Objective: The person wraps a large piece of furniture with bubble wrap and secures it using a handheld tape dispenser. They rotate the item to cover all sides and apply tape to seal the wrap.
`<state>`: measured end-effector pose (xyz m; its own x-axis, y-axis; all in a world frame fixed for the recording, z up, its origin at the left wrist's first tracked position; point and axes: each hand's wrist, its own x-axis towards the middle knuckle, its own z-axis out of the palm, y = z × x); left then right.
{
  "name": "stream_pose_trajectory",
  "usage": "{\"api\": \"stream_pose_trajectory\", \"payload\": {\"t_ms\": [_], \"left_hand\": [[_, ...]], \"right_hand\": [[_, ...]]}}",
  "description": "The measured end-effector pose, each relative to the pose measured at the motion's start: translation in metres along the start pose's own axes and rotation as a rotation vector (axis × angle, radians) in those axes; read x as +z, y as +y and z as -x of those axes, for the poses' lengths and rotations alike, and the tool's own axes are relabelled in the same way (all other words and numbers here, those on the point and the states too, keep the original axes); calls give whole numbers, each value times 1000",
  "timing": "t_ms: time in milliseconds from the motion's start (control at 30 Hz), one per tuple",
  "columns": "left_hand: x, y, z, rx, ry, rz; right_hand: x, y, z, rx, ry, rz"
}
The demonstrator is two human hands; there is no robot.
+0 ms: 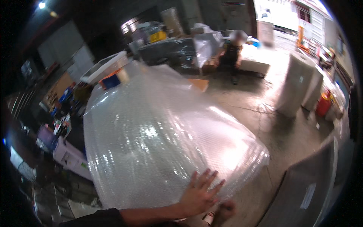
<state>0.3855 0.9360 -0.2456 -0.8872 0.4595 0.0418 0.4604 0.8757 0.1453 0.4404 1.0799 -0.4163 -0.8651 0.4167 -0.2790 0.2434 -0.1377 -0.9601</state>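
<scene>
Resting palm down, the L hand lies w/ fingers splayed on the near R part of a large sheet of bubble wrap, pressing flat rather than gripping. The R hand, just beside it at the near R, is small & blurred; it looks curled, but cannot tell whether it grips anything. The bubble wrap fills the scene ctr., running from near to far. Its L edge runs close by a white appliance; its far L end adjoins an orange-&-blue box & a white tray. Its R edge borders the concrete floor, which gives room for moving: narrow at near R, btwn the wrap & a dark panel w/ a pale label, then widening toward far R. There, tall wrapped rolls stand nr. a red container, limiting the R side. A person is at the far side, beyond the floor, well apart from the bubble wrap.
</scene>
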Motion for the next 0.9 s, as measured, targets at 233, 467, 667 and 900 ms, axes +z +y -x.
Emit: {"api": "stream_pose_trajectory", "payload": {"t_ms": [233,467,667,900], "left_hand": [[-2,-6,13,21,160,-14],[-17,-22,24,83,233,143],[-23,-24,32,76,137,51],[-15,-10,14,43,77,-255]], "right_hand": [[154,-285,-127,-1400,-224,-45],[560,-442,-26,-1620,-752,564],[647,-400,7,-1483,-893,1134],[409,-437,-57,-1064,-1108,485]]}}
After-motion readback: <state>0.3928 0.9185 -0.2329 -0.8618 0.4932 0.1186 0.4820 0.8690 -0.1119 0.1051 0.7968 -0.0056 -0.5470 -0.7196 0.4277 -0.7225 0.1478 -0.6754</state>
